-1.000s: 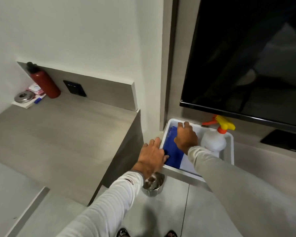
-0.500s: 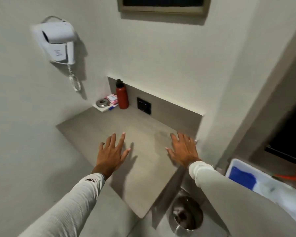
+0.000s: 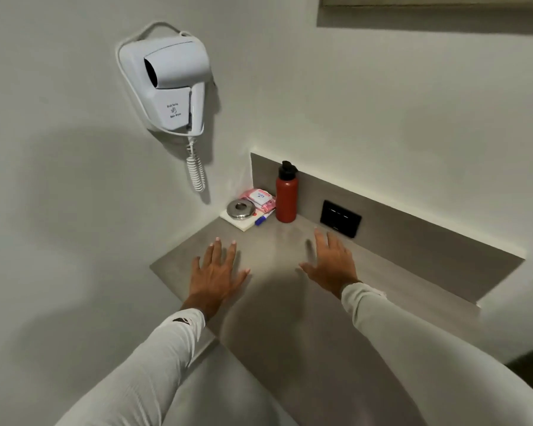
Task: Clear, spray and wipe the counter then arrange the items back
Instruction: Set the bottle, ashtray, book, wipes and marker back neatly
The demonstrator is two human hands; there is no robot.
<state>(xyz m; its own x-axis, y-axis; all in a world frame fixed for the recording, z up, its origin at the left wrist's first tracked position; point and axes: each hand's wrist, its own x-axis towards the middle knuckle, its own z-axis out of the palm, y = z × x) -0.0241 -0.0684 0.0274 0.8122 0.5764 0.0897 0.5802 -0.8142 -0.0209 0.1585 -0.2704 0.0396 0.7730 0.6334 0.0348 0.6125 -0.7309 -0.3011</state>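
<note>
A grey worktop (image 3: pixel 336 302) fills the middle of the view, set into a corner of white wall, with a low grey upstand along its far edge. One white hair dryer (image 3: pixel 173 84) hangs on the wall above the worktop's left edge, its coiled cord dropping below it. Two white-sleeved arms reach in from below. The left hand (image 3: pixel 214 276) is held flat over the worktop near its left edge, fingers spread and grip open, holding nothing; whether the palm touches the surface cannot be told. The right hand (image 3: pixel 331 262) is likewise open and empty, fingers extended toward the far edge, slightly blurred, just short of the upstand.

One black switch plate (image 3: pixel 340 218) is fixed to the upstand, just beyond the right hand's fingertips. All the loose items sit grouped in the worktop's far left corner, well apart from both hands. One red bottle (image 3: pixel 286 199) with a black cap stands upright against the upstand. To its left lies one white pad (image 3: pixel 243 221), and on it rests one round metal disc (image 3: pixel 241 208) with a hole in its centre. One pink packet (image 3: pixel 260 198) lies behind the pad, touching the bottle's left side. One small blue-capped marker (image 3: pixel 263 219) lies between the pad and the bottle's base.
</note>
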